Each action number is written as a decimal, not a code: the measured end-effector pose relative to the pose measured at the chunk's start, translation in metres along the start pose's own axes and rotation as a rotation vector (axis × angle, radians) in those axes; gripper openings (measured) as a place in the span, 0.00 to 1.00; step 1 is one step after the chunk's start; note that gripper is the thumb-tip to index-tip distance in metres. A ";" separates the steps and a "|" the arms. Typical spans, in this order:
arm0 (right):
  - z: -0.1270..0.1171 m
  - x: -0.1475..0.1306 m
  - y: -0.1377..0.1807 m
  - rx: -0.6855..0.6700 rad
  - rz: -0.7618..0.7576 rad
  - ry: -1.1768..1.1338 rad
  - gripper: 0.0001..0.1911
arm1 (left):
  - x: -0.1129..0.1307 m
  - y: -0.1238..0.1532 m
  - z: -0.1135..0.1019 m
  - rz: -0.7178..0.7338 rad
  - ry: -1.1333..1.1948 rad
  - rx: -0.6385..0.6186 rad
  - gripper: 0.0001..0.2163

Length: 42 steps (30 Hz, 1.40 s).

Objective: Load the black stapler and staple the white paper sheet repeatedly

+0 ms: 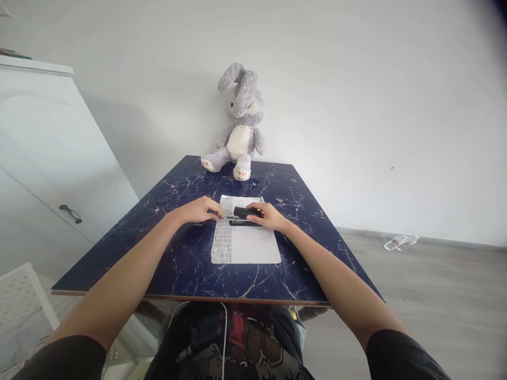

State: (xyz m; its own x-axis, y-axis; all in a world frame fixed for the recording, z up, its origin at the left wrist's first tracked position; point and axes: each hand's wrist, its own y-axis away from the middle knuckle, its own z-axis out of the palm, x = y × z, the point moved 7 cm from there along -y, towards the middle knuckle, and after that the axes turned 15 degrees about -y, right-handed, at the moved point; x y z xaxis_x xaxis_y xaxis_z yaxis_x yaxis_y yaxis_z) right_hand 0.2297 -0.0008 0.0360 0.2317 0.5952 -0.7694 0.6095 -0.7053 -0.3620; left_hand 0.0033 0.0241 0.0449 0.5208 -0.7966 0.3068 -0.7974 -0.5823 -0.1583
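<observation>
A black stapler (242, 212) lies sideways over a white sheet of paper (253, 245) on the table. My right hand (268, 215) is wrapped around its right end, thumb in front and fingers over the top. The stapler's upper and lower arms are parted, and a thin metal-looking piece (228, 217) juts from its left side. At that piece, my left hand (206, 209) has thumb and fingers pinched together above the paper's left edge. What exactly sits between those fingertips is too small to tell. Grey brick-like printing runs down the left part of the paper.
A grey plush rabbit (241, 124) sits at the table's far edge against the wall. The table (178, 269) has a dark blue marbled top. On the left stands a white cabinet (47, 142); a clear plastic item (400, 242) lies on the floor at right. A white cable (225, 338) hangs before me.
</observation>
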 end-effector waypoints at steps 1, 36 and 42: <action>0.001 0.001 -0.001 0.022 0.010 -0.009 0.19 | -0.001 -0.001 0.002 -0.014 -0.025 0.007 0.07; -0.084 0.021 0.020 0.348 0.283 0.446 0.16 | 0.017 -0.022 0.030 -0.087 -0.489 -0.035 0.25; -0.072 0.025 0.018 0.215 0.324 0.522 0.15 | 0.042 -0.035 0.060 -0.022 -0.417 -0.082 0.29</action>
State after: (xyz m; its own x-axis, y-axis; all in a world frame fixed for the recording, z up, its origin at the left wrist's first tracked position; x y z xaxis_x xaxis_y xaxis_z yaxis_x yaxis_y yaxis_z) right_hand 0.3010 0.0296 0.0482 0.7494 0.4098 -0.5201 0.2937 -0.9097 -0.2935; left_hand 0.0715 0.0015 0.0073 0.6032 -0.7914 -0.0992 -0.7976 -0.5984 -0.0758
